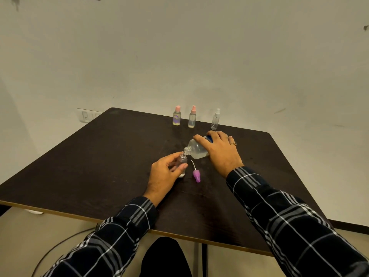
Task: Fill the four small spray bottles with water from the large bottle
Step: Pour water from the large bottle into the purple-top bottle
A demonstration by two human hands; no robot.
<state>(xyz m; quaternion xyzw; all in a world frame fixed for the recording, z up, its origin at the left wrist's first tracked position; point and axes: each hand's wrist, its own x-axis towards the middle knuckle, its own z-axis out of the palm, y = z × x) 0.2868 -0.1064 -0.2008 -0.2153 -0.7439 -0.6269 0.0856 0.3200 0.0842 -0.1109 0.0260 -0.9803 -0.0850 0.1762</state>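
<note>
My right hand grips the large clear bottle and holds it tipped to the left, its open mouth just over the neck of a small open spray bottle. My left hand holds that small bottle upright on the dark table. Its purple spray cap, with a white tube, lies on the table just right of it. Three more small spray bottles stand in a row at the back: a pink-capped one, a second pink-capped one and a white-capped one.
The table's near edge runs below my forearms. A white wall with a socket plate stands behind the table. A dark cable trails on the floor at the lower left.
</note>
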